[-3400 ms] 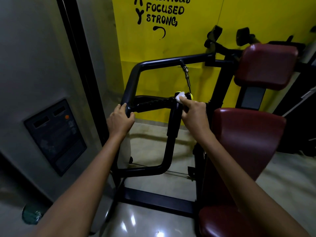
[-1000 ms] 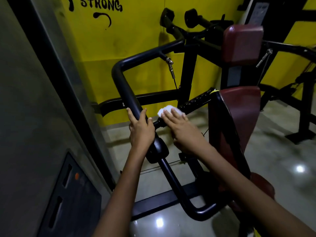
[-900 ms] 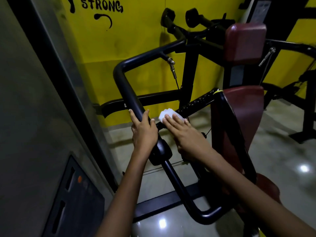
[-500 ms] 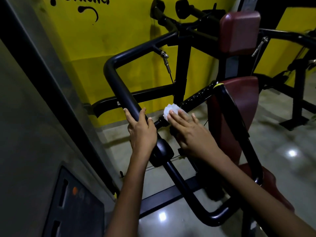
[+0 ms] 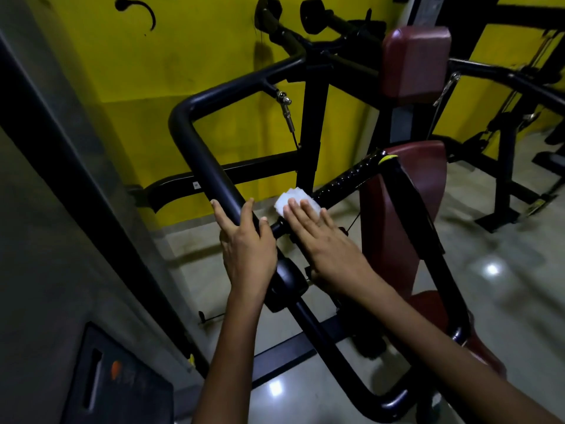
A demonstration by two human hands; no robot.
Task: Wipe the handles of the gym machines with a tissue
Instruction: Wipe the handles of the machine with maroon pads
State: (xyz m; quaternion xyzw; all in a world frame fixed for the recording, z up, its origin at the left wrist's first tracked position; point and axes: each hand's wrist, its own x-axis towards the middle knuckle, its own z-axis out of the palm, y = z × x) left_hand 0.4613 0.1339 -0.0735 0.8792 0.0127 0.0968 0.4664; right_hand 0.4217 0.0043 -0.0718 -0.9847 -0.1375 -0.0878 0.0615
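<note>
Tissue (image 5: 293, 199) pressed on ribbed handle (image 5: 348, 178) under flat right hand (image 5: 325, 240), left hand (image 5: 247, 249) grip wrapping frame bar (image 5: 211, 175)

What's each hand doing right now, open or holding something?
Left hand: closed, fingers curled round the black frame bar.
Right hand: open, straight fingers pressing the white tissue onto the ribbed handle.
</note>
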